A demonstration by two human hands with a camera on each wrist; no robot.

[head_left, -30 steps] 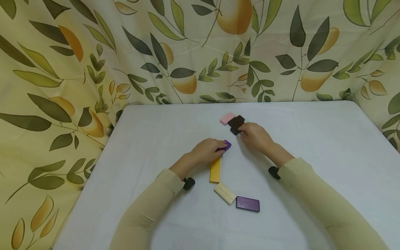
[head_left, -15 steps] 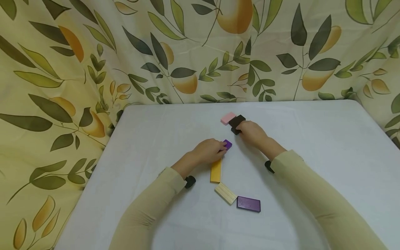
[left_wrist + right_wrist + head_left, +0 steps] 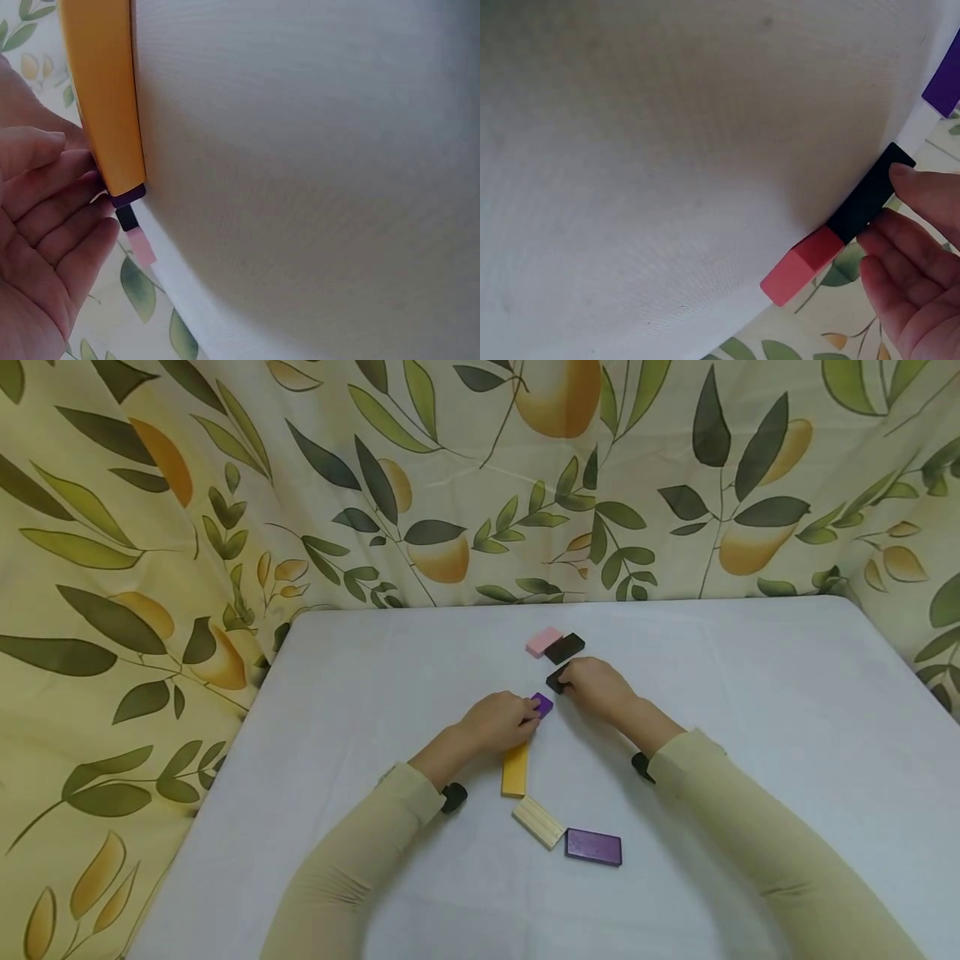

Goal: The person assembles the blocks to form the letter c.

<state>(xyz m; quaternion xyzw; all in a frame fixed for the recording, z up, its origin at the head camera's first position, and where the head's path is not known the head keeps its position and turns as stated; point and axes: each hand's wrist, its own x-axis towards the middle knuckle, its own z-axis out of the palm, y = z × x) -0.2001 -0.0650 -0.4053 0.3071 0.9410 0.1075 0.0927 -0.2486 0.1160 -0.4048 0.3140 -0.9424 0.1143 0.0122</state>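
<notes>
Head view is showing two pale sleeves [image 3: 348,860] reaching in from the near side, and a small black camera [image 3: 454,797] is sitting by each wrist. On the white table [image 3: 735,685], a dark purple block [image 3: 593,847] is lying nearest. Its corner is meeting a cream block [image 3: 538,822], which is slanting away to the left. Next, a yellow block [image 3: 514,771] is lying with its near end right by the cream block, and its far end is hiding under the left hand.

That left hand [image 3: 497,721] is gripping a bright purple block [image 3: 542,706] with its fingers and thumb. Left wrist view is showing this purple block right at the end of the yellow one.

A bit farther off, the right hand [image 3: 594,685] is pinching a black block [image 3: 556,680]. Right wrist view is showing the thumb pressing on it, with the fingers on the other side. A small gap is showing between the black block and the bright purple one. A red block [image 3: 802,266] is touching the black block's other end there, but the hand is blocking that spot from above.

Just past the right hand, a second black block [image 3: 565,648] is lying against a pink block [image 3: 543,642]. Behind everything, a big cloth [image 3: 438,560] with leaves and fruit on it is hanging.
</notes>
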